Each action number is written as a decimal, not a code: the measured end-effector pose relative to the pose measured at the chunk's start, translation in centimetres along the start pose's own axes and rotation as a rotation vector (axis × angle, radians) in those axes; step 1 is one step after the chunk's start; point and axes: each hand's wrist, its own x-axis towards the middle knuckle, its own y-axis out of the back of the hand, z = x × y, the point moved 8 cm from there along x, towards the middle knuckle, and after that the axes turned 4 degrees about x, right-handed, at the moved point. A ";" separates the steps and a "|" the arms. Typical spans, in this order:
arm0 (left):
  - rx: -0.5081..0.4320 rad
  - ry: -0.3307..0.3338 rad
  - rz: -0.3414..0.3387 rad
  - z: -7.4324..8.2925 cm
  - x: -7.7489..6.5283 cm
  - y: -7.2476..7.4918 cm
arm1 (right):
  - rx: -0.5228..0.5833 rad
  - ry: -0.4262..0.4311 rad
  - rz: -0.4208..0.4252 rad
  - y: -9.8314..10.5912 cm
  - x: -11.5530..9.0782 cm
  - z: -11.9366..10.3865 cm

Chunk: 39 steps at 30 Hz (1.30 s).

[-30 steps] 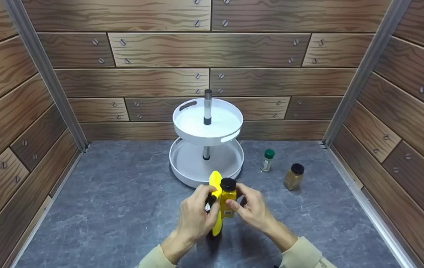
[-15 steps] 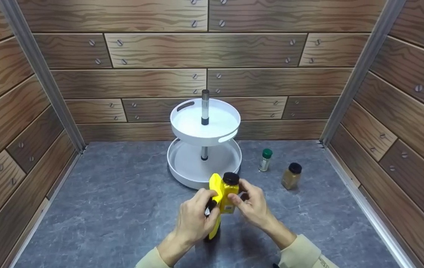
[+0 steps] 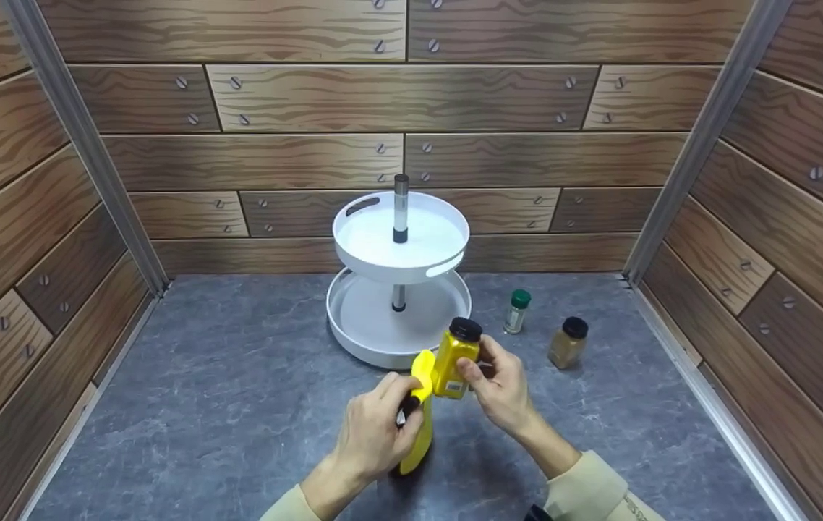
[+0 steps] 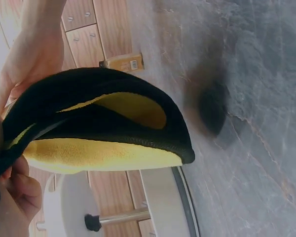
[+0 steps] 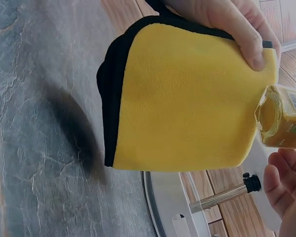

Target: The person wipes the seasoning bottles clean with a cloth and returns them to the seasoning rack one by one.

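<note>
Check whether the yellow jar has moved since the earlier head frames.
Yes: the yellow jar has shifted rightward and up the head picture, relative to the white two-tier stand.

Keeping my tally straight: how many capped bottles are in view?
3. The yellow bottle is in the right hand; the green-capped bottle and the brown bottle stand on the table, to the right of the two-tier stand. Others could be hidden behind the stand.

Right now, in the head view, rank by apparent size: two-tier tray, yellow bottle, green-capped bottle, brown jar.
two-tier tray
yellow bottle
brown jar
green-capped bottle
Being nearer may enlarge the yellow bottle.
</note>
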 end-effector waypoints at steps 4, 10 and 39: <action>0.018 0.009 0.025 -0.4 0.0 0.4 | -0.007 0.012 -0.001 0.3 -0.1 0.2; 0.048 -0.012 0.023 -0.9 0.0 0.7 | -0.062 0.052 0.003 0.9 -0.6 0.7; 0.121 -0.044 0.026 -1.9 0.0 1.5 | -0.612 -0.158 -0.145 1.8 -5.5 7.4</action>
